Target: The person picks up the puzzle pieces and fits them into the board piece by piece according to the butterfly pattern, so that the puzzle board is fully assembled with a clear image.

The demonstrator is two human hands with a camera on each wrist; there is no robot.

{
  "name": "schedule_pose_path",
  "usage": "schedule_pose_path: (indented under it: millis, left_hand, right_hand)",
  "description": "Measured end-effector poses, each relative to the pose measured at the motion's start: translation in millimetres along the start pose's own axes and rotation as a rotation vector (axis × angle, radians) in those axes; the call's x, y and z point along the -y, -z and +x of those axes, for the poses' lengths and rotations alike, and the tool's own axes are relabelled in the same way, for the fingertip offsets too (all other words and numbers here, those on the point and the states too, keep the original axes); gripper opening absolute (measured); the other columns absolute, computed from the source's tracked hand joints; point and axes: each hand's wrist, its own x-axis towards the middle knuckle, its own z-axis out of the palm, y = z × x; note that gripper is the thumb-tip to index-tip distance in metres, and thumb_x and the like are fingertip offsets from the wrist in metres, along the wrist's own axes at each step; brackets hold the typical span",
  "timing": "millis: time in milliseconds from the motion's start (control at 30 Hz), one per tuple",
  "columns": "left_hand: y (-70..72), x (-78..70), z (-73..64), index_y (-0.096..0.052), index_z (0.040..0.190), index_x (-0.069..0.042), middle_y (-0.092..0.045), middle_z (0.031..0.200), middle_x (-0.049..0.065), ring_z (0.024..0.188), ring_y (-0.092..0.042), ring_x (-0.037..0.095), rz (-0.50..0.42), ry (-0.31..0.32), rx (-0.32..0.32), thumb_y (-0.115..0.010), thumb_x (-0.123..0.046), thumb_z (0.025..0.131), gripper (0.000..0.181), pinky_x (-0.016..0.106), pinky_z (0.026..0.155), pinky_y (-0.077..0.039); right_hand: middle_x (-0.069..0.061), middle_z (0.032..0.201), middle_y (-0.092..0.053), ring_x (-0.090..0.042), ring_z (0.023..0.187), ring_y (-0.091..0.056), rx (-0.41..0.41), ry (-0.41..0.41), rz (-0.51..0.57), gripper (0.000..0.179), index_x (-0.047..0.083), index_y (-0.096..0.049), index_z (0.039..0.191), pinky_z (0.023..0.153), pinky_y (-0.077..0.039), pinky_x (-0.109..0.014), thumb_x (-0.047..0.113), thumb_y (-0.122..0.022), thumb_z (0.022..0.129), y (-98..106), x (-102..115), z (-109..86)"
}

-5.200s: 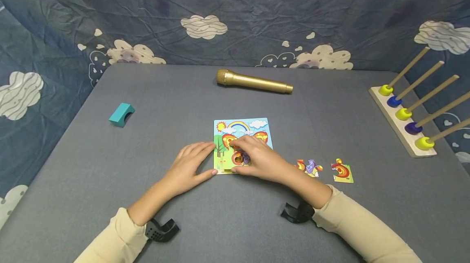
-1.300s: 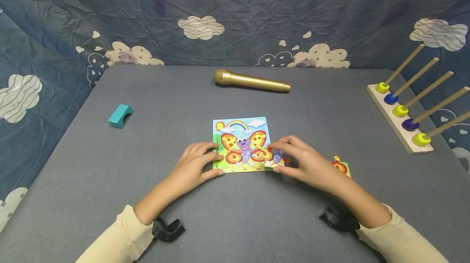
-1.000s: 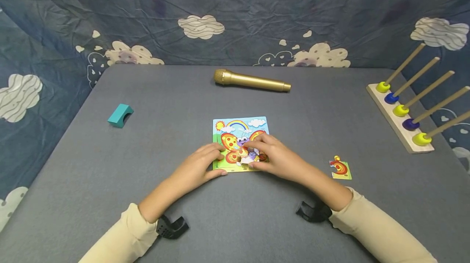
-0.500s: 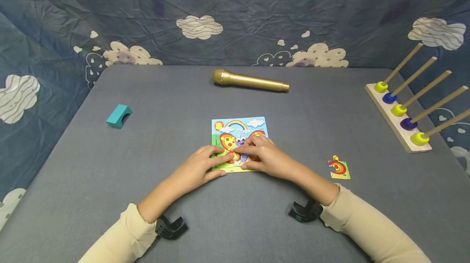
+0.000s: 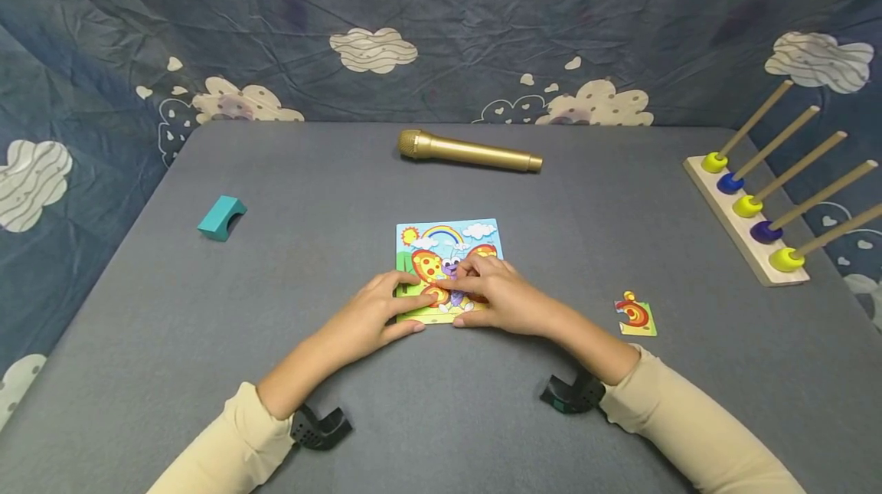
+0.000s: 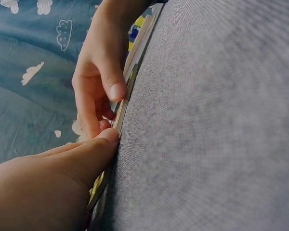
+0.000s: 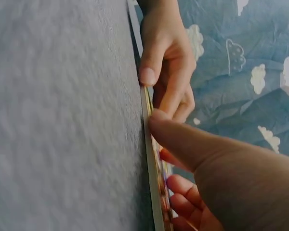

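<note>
A square butterfly puzzle board lies flat in the middle of the table. My left hand rests over its left side, fingers on the picture and thumb at the front edge. My right hand presses the lower middle of the picture with its forefinger. Its thumb touches the front edge, and its other fingers bend over the board. The right hand hides most of the butterfly's right wings. In the right wrist view, the board's edge runs beside both thumbs. A loose puzzle piece with a red and orange swirl lies to the right.
A gold microphone lies behind the board. At far left stands a teal arch block. A wooden peg stand with yellow and blue beads is at the right edge. A cloud-patterned cloth hangs behind the table.
My right hand has brought the purple-figured puzzle piece from the right of the board onto its lower middle, where it now lies among the others. My left fingers have reached further over the picture.
</note>
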Motion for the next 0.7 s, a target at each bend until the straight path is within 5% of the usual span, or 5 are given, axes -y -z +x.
schedule_pose_path:
  millis: [333,700]
  left_hand:
    - [0.0,-0.2,0.3,-0.063,0.116,-0.022,-0.049,0.119,0.005,0.104,-0.046,0.021,-0.017,0.013,-0.008,-0.066,-0.033,0.082,0.036,0.038,0.086,-0.039]
    - [-0.2,0.3,0.8,-0.062,0.118,-0.023,-0.048,0.121,0.005,0.105,-0.045,0.021,-0.024,0.032,0.003,-0.065,-0.034,0.082,0.038,0.039,0.087,-0.037]
  right_hand:
    - [-0.003,0.123,-0.042,-0.017,0.113,-0.039,0.008,-0.036,0.177,0.065,0.011,-0.049,0.128,0.092,-0.036,-0.038,0.029,-0.076,0.072,28,2,-11.4]
    - [-0.007,0.128,-0.038,-0.023,0.116,-0.037,-0.264,-0.091,0.055,0.080,0.014,-0.044,0.132,0.087,-0.037,-0.050,0.019,-0.083,0.063,69,-6,-69.8]
